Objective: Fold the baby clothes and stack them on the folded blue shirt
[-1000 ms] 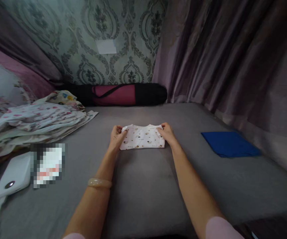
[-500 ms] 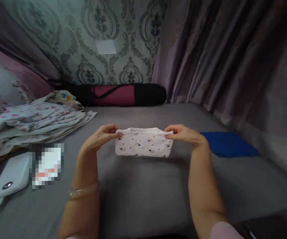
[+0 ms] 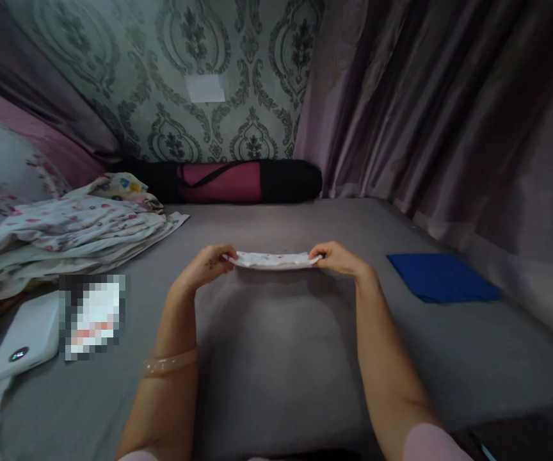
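A folded white cloth garment (image 3: 274, 260) with a small print is stretched between my hands above the grey sheet. Seen nearly edge-on, it shows as a thin strip that sags slightly in the middle. My left hand (image 3: 213, 264) pinches its left end between thumb and fingers. At the opposite end, my right hand (image 3: 336, 258) grips the corner in the same way. Most of the printed face is turned out of sight, and the garment's exact kind cannot be made out.
A folded blue cloth (image 3: 442, 276) lies on the grey sheet (image 3: 276, 371) at right. To the left are a pile of printed fabric (image 3: 79, 224), a white power bank (image 3: 27, 333) with a cable, and a blurred-out item (image 3: 95, 317). A black-and-pink long bag (image 3: 221, 182) rests against the wall.
The white garment has tipped from showing its printed front to nearly flat and edge-on. Both hands stay on its ends and have come slightly closer together.
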{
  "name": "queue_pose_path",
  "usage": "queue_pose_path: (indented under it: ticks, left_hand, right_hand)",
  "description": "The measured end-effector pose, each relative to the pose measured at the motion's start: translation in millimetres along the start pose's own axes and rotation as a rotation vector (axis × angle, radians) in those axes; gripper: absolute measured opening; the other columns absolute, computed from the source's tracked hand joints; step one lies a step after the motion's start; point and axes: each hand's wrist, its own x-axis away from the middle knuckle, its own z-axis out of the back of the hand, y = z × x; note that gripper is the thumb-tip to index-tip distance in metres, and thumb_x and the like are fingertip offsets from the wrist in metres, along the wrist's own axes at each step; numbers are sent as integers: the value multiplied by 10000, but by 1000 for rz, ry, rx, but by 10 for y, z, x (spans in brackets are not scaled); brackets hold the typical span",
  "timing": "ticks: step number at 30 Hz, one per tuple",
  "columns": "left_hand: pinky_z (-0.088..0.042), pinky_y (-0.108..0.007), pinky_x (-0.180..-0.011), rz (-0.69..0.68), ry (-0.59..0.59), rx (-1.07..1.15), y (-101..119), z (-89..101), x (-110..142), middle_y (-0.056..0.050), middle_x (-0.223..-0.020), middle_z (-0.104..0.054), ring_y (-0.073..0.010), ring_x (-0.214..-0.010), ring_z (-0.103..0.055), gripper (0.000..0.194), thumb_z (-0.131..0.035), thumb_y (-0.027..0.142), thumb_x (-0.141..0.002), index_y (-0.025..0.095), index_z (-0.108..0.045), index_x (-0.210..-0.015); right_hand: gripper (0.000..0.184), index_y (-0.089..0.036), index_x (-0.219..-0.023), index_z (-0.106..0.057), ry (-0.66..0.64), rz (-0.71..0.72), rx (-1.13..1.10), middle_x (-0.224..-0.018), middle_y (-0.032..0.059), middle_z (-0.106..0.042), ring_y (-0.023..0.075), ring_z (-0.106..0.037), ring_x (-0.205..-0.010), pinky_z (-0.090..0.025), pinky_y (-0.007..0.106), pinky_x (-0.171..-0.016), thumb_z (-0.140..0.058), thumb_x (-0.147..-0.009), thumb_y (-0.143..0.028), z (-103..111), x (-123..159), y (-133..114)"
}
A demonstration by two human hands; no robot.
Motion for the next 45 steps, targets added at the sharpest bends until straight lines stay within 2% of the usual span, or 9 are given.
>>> queue_pose_path:
  ticks: [3, 12, 16, 18, 21, 25, 29, 35, 45]
  left_hand:
    - [-435, -228, -542, 115, -252, -95, -110, -14, 2, 7, -624, -629, -150, -583, -592, 249, -526, 223, -629, 176, -606, -860]
    - [-384, -209, -524, 198, -371, -277, -15, -1, 31, 14, -647, -609, -129, -570, -540, 341, -481, 196, -605, 187, -663, -893]
    - [-420, -216, -576, 62, -242, -281, 16, -17, 22, -1, -652, -625, -136, -604, -563, 265, -448, 204, -686, 177, -661, -842]
    - [-439, -236, -623, -27, -95, -340, 21, -110, -27, -19, -682, -647, -149, -638, -581, 251, -445, 197, -730, 183, -667, -846]
    - [-475, -305, -751, -108, 74, -437, 44, -383, -140, -91, -878, -698, -199, -800, -636, 302, -424, 200, -822, 173, -656, -1014]
    - [-410, -399, -998, -190, 114, -617, 67, -838, -259, -166, -1273, -595, -258, -1214, -526, 379, -381, 188, -898, 137, -555, -1230]
    - [-238, -486, -1131, -128, 157, -806, -2, -1113, -263, -166, -1454, -433, -311, -1402, -289, 468, -311, 229, -944, 94, -438, -1374]
    - [-206, -493, -1144, -39, 167, -853, -142, -1174, -181, -128, -1487, -397, -312, -1410, -269, 533, -253, 372, -982, 132, -381, -1441]
    - [-212, -499, -1139, -12, 144, -823, -149, -1178, -182, -123, -1488, -394, -310, -1404, -286, 534, -259, 384, -984, 143, -380, -1444]
  right_hand:
    - [235, -171, -824, -707, -233, -104, 45, -631, -59, -563, 90, -461, -584, -331, 202, -569, -592, -621, -149, -53, -4, 89]
    - [394, -204, -981, -739, -385, -217, 169, -634, -42, -571, 88, -454, -561, -319, 203, -534, -594, -629, -100, 1, 38, 30]
    - [204, -175, -882, -745, -277, -117, 112, -741, 7, -671, 119, -556, -670, -398, 214, -622, -596, -756, -234, -23, 38, -9]
    - [236, -166, -881, -741, -191, -84, 133, -802, 37, -704, 152, -605, -734, -439, 240, -675, -543, -821, -279, -83, 5, -69]
    - [325, -164, -1073, -701, -63, -24, 253, -1048, 89, -711, 201, -638, -948, -465, 299, -840, -453, -883, -253, -290, -80, -194]
    - [493, -111, -1395, -455, 71, 89, 464, -1474, 136, -414, 244, -338, -1378, -254, 414, -1124, -370, -925, -232, -736, -182, -347]
    - [550, -48, -1448, -352, 111, 139, 571, -1531, 146, -303, 247, -194, -1437, -114, 455, -1170, -292, -925, -205, -1097, -210, -407]
    - [568, -27, -1449, -344, 121, 150, 578, -1510, 142, -349, 241, -241, -1421, -115, 435, -1171, -288, -929, -248, -1277, -226, -285]
    - [562, -52, -1455, -343, 107, 142, 584, -1506, 133, -359, 231, -259, -1416, -127, 433, -1166, -268, -940, -265, -1282, -233, -242]
